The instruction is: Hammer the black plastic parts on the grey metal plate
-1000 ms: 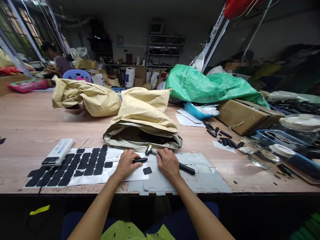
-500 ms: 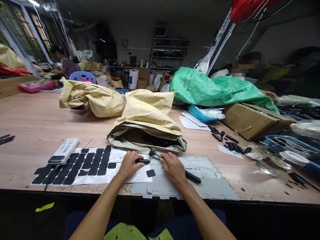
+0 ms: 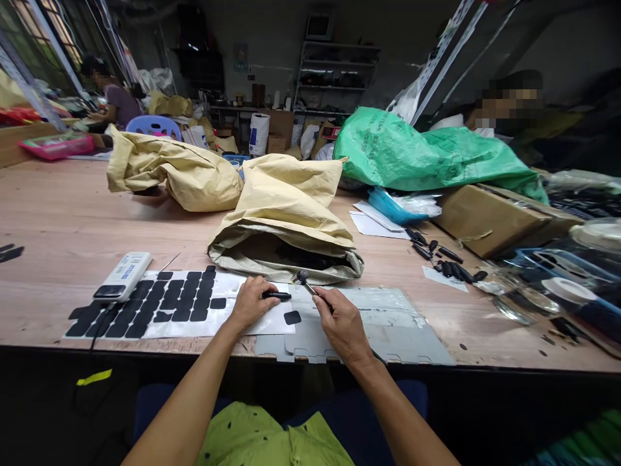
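Note:
My left hand is closed on a black rod-shaped piece, whose end sticks out toward the right over a white sheet. In my right hand is a small hammer, gripped by its handle. The hammer's metal head is raised a little, above and to the right of the black piece, apart from it. Below the two hands lies a loose black rounded square. Rows of similar black squares cover the sheet's left part. Under my right hand is a grey board.
Behind the hands, a cream sack lies with its dark mouth facing me. A white power bank-like box with a cable stands left. Several black pieces, a cardboard box and clear jars are on the right. Two people sit farther off.
The hammer head has lifted and turned slightly as my right hand tilts up. My left hand keeps its hold on the black piece. The whole view has shifted a little.

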Tool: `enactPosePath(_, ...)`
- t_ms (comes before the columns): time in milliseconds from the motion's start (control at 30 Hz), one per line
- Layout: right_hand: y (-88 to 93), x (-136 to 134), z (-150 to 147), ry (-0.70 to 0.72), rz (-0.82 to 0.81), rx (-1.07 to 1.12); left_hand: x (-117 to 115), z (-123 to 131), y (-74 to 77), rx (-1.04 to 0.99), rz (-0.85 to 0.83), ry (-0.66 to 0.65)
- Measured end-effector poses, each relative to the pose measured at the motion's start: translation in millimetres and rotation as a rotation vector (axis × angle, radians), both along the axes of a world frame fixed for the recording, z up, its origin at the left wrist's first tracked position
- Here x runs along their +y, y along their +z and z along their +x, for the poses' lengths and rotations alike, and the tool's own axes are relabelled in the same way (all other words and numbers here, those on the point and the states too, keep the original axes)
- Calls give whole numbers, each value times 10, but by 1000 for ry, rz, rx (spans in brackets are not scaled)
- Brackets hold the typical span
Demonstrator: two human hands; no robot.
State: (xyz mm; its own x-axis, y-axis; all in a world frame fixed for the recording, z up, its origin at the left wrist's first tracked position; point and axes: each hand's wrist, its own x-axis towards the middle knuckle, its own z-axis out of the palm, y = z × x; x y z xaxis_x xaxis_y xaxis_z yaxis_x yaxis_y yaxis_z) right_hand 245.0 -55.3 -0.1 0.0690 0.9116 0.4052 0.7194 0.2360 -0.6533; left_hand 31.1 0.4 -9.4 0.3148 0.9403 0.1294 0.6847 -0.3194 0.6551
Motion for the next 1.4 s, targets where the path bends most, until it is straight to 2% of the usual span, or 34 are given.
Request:
enactPosePath(200,-2,-61,-172,52,15,-41,-10,4,17,0,9,0)
enactPosePath(367,29,-104,-276,42,70,-118,3,1,-42,-33,21,9)
enactPosePath(500,-61,-131,-330,39,76,-233,12,9,-73,-32,28,7)
enactPosePath(633,-142,-134,-326,24,65,-296,2,16,-54,-41,28,21)
enactPosePath(767,-143,-146,-279,-36,111,-247,-8,7,-54,-65,29,23)
enactPosePath(967,-180,-168,-235,-19,81,-268,3,4,-82,-55,34,28)
enactPosePath(1167,-155,120,-96,-112,122,-307,-7,2,-64,-21,47,18)
enactPosePath(1300,-230,360,13,-86,130,-476,-20,6,-86,16,78,15)
enactPosePath(1400,-303,432,50,-60,113,-504,12,1,-115,27,96,1)
